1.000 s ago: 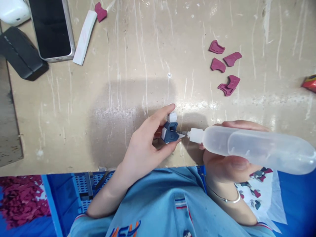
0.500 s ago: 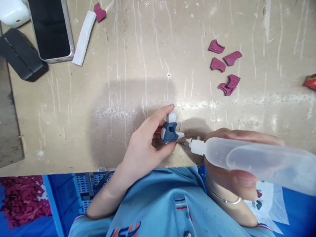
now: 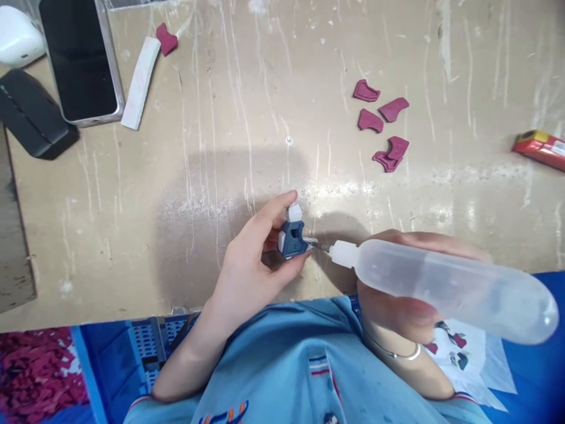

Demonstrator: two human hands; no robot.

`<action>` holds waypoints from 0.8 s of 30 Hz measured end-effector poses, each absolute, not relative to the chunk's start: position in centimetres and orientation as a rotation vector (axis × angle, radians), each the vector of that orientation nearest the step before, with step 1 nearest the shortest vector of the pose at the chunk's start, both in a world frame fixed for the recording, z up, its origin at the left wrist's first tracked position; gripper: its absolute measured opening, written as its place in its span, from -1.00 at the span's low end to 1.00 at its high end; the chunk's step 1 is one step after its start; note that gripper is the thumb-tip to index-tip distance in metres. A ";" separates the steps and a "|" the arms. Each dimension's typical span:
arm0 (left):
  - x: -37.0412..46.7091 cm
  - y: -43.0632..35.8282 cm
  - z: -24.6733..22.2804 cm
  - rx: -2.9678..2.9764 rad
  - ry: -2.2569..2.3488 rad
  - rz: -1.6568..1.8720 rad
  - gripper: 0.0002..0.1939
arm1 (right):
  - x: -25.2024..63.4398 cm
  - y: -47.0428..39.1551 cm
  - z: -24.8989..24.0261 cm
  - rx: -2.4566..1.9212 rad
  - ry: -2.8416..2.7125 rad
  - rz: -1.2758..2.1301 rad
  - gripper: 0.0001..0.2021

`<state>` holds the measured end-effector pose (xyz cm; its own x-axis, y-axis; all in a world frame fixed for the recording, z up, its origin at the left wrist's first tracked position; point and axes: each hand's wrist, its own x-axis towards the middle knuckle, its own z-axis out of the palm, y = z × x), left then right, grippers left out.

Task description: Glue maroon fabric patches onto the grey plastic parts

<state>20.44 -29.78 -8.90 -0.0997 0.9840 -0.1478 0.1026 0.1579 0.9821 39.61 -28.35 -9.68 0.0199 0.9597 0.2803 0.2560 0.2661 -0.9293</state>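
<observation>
Between its thumb and fingers, my left hand (image 3: 251, 262) holds a small dark blue piece (image 3: 292, 239) with white parts around it. My right hand (image 3: 397, 306) is wrapped round a translucent squeeze bottle (image 3: 432, 282), which lies nearly level and points left. The bottle's thin metal tip (image 3: 321, 247) reaches the right side of the blue piece, by a white part near my left thumb. Whether the tip touches the piece, I cannot tell. Several maroon pieces (image 3: 369, 120) lie on the table (image 3: 212, 176) beyond my right hand.
At the far left are a phone (image 3: 79, 59), a black box (image 3: 37, 115), a white case (image 3: 18, 36), a white strip (image 3: 141, 82) and a maroon piece (image 3: 166, 39). A red-yellow object (image 3: 542, 148) lies right. Below the table edge, a blue bin (image 3: 106, 359) stands near maroon pieces (image 3: 39, 374).
The bottle tip has shifted from the lower edge of the blue piece up to its right side. The whole view has moved a little, showing more of the red-yellow object and the bottle's end.
</observation>
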 end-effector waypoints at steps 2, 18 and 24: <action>20.4 -29.8 -8.9 1.131 1.431 1.100 -0.30 | 39.0 -27.2 -10.4 -1.122 -1.244 0.733 -0.53; 20.3 -30.3 -9.2 1.044 1.591 0.987 -0.42 | 47.2 -19.9 -11.9 -0.773 -0.925 1.669 -0.64; 20.1 -30.4 -9.8 1.063 1.590 0.973 -0.41 | 43.9 -18.1 -9.7 -1.392 -2.058 0.553 -0.57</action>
<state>20.06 -30.41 -9.77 -0.1649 0.9471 -0.2752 0.1857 0.3038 0.9345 43.93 -18.12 -9.68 -0.2812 0.9300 0.2365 0.6860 0.3672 -0.6282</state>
